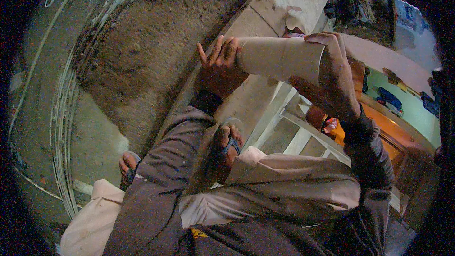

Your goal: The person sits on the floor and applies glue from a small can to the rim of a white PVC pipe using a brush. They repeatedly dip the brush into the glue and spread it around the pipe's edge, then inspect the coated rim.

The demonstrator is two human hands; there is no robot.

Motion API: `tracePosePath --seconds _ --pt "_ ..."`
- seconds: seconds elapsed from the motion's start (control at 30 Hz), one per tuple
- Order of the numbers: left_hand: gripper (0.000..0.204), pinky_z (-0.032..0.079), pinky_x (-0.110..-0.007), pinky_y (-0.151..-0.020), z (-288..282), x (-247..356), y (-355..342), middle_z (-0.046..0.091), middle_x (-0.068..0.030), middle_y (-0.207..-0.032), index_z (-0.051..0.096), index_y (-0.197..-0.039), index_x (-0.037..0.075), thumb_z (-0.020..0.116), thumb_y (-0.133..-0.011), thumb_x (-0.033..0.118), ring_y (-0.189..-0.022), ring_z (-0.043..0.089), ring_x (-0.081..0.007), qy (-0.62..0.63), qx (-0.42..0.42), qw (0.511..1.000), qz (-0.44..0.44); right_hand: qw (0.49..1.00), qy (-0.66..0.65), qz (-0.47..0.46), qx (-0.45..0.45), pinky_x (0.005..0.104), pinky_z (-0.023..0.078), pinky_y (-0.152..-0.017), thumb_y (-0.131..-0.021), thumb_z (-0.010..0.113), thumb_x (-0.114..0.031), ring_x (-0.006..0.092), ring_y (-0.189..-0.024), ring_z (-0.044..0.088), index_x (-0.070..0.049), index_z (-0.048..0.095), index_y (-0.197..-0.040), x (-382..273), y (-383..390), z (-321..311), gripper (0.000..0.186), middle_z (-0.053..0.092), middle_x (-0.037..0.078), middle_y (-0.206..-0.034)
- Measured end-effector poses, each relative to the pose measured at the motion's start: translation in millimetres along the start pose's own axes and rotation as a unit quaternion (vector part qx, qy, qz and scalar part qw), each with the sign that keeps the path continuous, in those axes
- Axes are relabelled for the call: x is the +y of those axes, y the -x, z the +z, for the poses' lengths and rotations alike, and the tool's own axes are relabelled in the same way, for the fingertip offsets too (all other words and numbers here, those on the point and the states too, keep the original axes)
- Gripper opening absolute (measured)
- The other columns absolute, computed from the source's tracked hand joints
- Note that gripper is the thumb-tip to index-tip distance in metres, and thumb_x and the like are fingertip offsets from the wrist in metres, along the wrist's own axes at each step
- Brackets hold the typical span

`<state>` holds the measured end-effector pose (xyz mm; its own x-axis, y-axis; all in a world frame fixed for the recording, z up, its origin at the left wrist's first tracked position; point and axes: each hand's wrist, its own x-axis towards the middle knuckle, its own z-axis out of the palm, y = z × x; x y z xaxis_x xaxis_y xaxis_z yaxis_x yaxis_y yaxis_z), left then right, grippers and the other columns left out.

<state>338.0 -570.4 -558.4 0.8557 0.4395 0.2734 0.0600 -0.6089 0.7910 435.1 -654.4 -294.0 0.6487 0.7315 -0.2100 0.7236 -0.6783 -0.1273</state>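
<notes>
A pale beige cylinder (282, 58), smooth like a length of pipe and wider toward its right end, is held level across the front of me. My left hand (222, 68) grips its narrower left end, with some fingers stretched out past it. At the wider end, my right hand (334, 73) is wrapped around the rim, its fingertips on top and its palm against the end face. Whatever lies inside the cylinder is hidden. Below it runs a pale jointed ledge (237, 99), where my sandalled foot (230, 144) rests.
Brown loose soil (142, 52) covers the ground left of the ledge. Farther left lies a bundle of long thin rods (61, 132). A white slatted frame (298, 137) stands below my right hand. On the right are an orange-lit doorway (374, 114) and a green wall (403, 97).
</notes>
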Motion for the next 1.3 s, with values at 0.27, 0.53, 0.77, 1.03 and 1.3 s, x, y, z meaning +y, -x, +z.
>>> tracePosePath --seconds 0.27,0.53,0.77,1.03,1.3 --pt "0.072 0.022 -0.080 -0.106 -1 -3 2 0.058 -0.0104 -0.133 0.052 -0.130 0.008 0.073 -0.078 0.053 -0.134 0.049 -0.0350 0.009 -0.014 1.000 -0.007 0.999 -0.048 -0.008 -0.004 0.0427 0.045 -0.095 -0.069 0.086 -0.022 0.0365 -0.111 0.055 -0.008 0.050 -0.124 -1 -2 4 0.067 0.054 0.017 -0.118" --pt "0.078 0.021 -0.077 -0.108 3 1 2 0.060 -0.0131 -0.133 0.050 -0.133 0.005 0.071 -0.078 0.056 -0.134 0.049 -0.0344 0.003 -0.014 1.000 -0.015 1.000 -0.022 -0.018 -0.005 0.0439 0.046 -0.093 -0.073 0.083 -0.029 0.0377 -0.110 0.055 -0.010 0.050 -0.127 1 1 -2 0.066 0.054 0.017 -0.119" --pt "0.085 0.022 -0.076 -0.108 -11 8 -1 0.057 -0.0130 -0.135 0.047 -0.136 0.004 0.075 -0.075 0.056 -0.135 0.047 -0.0362 0.011 -0.054 0.998 -0.022 0.999 -0.033 -0.010 0.031 0.0470 0.046 -0.093 -0.068 0.085 -0.029 0.0417 -0.111 0.054 -0.011 0.050 -0.128 2 4 5 0.071 0.051 0.019 -0.122" --pt "0.096 0.019 -0.075 -0.110 -10 13 1 0.040 -0.0132 -0.152 0.037 -0.148 0.007 0.073 -0.076 0.060 -0.144 0.035 -0.0349 -0.181 -0.153 0.969 0.065 0.993 -0.076 0.046 0.083 0.0494 0.049 -0.093 -0.064 0.085 -0.026 0.0407 -0.114 0.053 -0.012 0.046 -0.134 -2 19 8 0.082 0.049 0.018 -0.127" --pt "0.070 0.010 -0.067 -0.117 -11 -16 5 0.041 -0.0086 -0.156 0.041 -0.150 0.013 0.054 -0.094 0.053 -0.144 0.037 -0.0306 -0.070 -0.177 0.982 0.014 0.962 -0.215 -0.015 0.170 0.0486 0.057 -0.076 -0.062 0.083 -0.032 0.0406 -0.112 0.055 -0.012 0.041 -0.142 30 15 13 0.092 0.051 0.016 -0.130"
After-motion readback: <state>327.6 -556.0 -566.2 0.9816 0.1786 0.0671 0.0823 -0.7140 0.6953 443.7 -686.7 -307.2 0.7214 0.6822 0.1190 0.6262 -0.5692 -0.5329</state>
